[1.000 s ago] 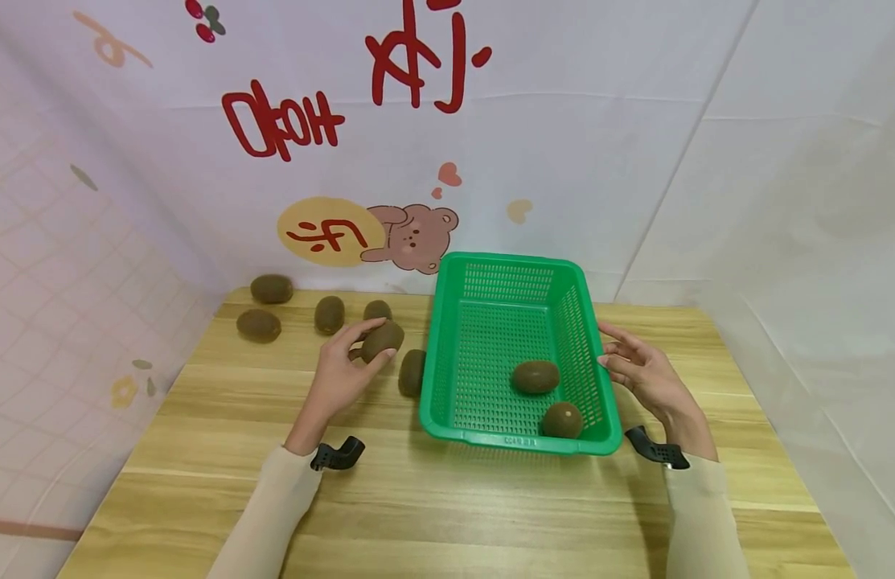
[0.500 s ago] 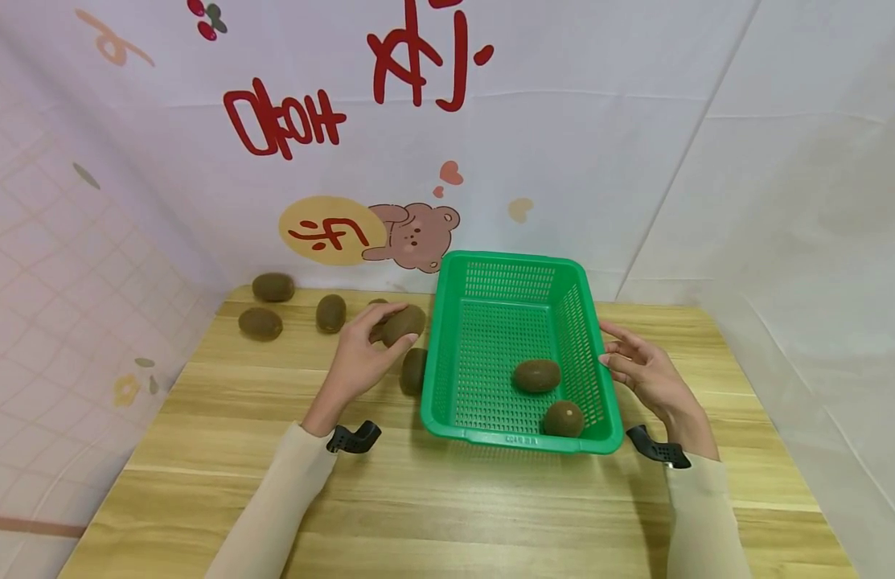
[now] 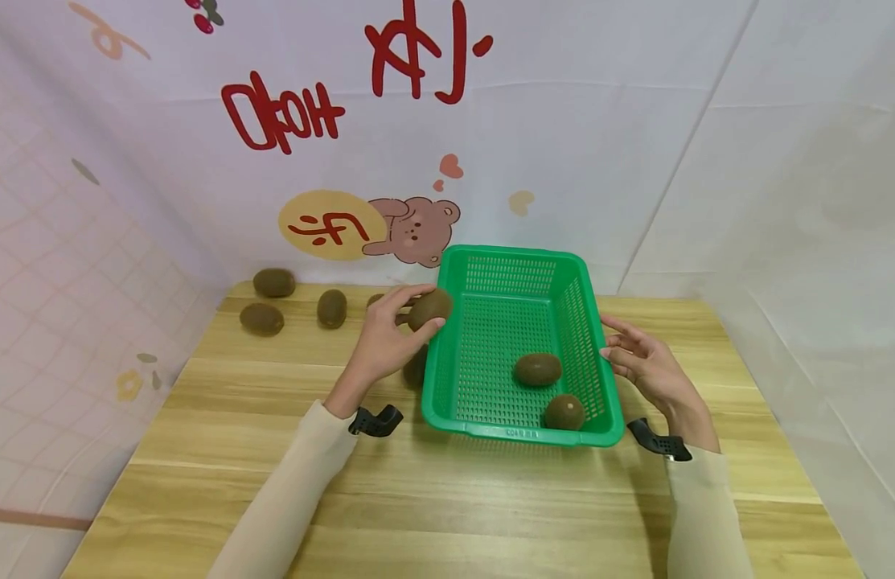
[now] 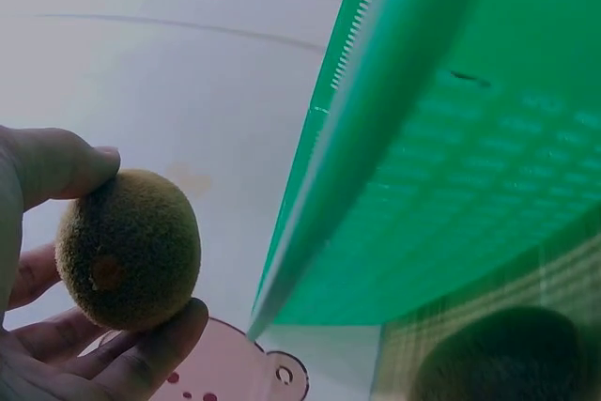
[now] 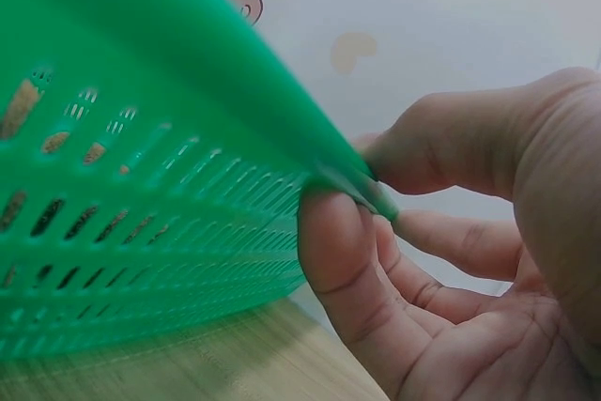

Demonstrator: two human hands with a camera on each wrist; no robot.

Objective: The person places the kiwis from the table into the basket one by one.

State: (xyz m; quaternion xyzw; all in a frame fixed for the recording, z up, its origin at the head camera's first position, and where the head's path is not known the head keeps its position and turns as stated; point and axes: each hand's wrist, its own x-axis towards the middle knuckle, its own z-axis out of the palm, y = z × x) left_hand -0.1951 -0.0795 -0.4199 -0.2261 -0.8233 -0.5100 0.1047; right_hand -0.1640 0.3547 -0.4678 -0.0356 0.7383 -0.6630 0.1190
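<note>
My left hand [image 3: 386, 341] pinches a brown kiwi [image 3: 431, 310] between thumb and fingers, raised beside the left rim of a green plastic basket [image 3: 519, 434]. Seen from the left wrist, the held kiwi [image 4: 131, 251] shows its stem end, apart from the basket's edge [image 4: 329, 157]. On the right, my right hand [image 3: 653, 371] grips the basket's side rim; in the right wrist view the fingers [image 5: 338, 241] lie on both sides of that rim. Inside the basket, two kiwis, one lying sideways [image 3: 538, 369] and one end-up [image 3: 564, 412], rest near the front right.
On the wooden table [image 3: 490, 515], two kiwis lie at the far left, an upper one [image 3: 274, 282] and a lower one [image 3: 262, 319]. Another kiwi [image 3: 332, 309] is nearer. My left hand partly hides a kiwi [image 3: 414, 370] against the basket. A printed white curtain [image 3: 563, 145] hangs behind.
My left hand has carried its kiwi right and upward, from above the table to the basket's left rim. My right hand keeps its grip on the basket.
</note>
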